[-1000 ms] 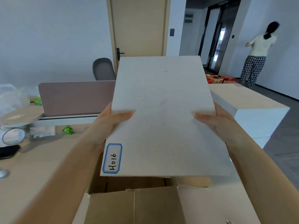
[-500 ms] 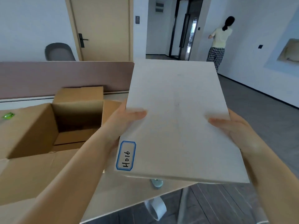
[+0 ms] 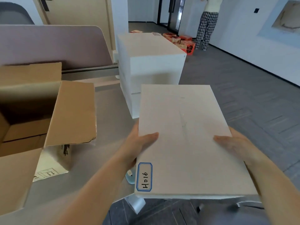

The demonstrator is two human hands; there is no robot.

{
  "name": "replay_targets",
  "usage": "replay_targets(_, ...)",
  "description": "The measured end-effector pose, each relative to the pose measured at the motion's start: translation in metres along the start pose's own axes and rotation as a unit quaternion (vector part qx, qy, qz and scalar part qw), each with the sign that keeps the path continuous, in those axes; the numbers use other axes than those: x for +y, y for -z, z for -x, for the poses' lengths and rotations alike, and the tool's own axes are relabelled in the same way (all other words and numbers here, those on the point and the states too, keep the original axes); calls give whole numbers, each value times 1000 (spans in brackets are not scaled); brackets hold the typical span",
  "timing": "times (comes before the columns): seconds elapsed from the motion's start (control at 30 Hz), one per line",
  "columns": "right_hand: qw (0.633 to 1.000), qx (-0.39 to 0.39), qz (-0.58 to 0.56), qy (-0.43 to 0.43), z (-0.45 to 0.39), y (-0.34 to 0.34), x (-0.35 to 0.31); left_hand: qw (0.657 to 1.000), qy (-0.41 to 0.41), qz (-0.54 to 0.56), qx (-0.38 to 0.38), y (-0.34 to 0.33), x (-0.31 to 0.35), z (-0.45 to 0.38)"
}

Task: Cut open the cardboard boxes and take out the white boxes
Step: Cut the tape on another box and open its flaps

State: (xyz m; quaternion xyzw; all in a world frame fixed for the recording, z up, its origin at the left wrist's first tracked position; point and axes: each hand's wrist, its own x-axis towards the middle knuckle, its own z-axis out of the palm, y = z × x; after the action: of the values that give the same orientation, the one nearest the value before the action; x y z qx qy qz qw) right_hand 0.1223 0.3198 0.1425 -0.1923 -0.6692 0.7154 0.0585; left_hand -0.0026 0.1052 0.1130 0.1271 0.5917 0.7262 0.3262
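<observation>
White box (image 3: 183, 140) between both hands

white box (image 3: 183, 140) flat, labelled H016 | cardboard box (image 3: 37, 114) flaps open

A: What is the white box (image 3: 186, 140) made of?
B: Matt paperboard, smooth, faintly scuffed down the middle; a paper label (image 3: 144, 177) with a blue printed border and handwritten ink sits at its near corner.

A: And the cardboard box (image 3: 32, 111)?
B: Brown corrugated card, matt and dull, its open flap rough and frayed along the torn edge.

A: The surrounding surfaces?
B: The tabletop (image 3: 78, 189) is smooth with a soft sheen; the cabinet (image 3: 151, 65) is smooth white laminate; the floor (image 3: 243, 103) is matt grey with a plank grain.
</observation>
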Motion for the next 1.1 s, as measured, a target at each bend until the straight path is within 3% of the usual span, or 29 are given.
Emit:
replay_targets(0.27, 993, 0, 10, -115, -55, 35, 35, 998, 47, 16, 50, -11, -46, -35)
replay_targets(0.53, 986, -84, 18, -143, -123, 54, 38, 982, 56, 19, 178, -23, -52, -62)
replay_targets(0.73, 981, -131, 32, -141, -152, 57, 32, 973, 60, 23, 220, -25, -48, -72)
replay_targets(1.1, 980, -139, 14, -141, -161, 53, 33, 981, 62, -24, 181, -16, -41, -81)
